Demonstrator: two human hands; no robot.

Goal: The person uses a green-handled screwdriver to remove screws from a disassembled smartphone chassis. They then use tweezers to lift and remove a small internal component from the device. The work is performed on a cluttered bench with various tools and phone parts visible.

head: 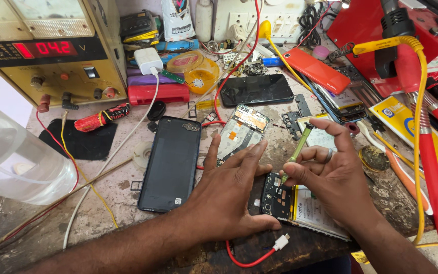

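Observation:
My right hand (pixel 330 175) grips a thin yellow-green screwdriver (pixel 298 147), its tip down on an opened phone (pixel 300 203) that shows a circuit board and a white battery. My left hand (pixel 229 187) lies flat with fingers spread, its thumb along the near edge of that opened phone, holding it down on the worn bench (pixel 107 203). A black phone back cover (pixel 171 162) lies just left of my left hand. Another stripped phone frame (pixel 243 129) lies beyond my fingertips.
A power supply with a red readout (pixel 46 50) stands at the back left, with a clear plastic jar (pixel 11 157) in front of it. An orange phone (pixel 316 68), a black phone (pixel 256 90), a red machine with red hose (pixel 422 101), and red and white cables clutter the bench.

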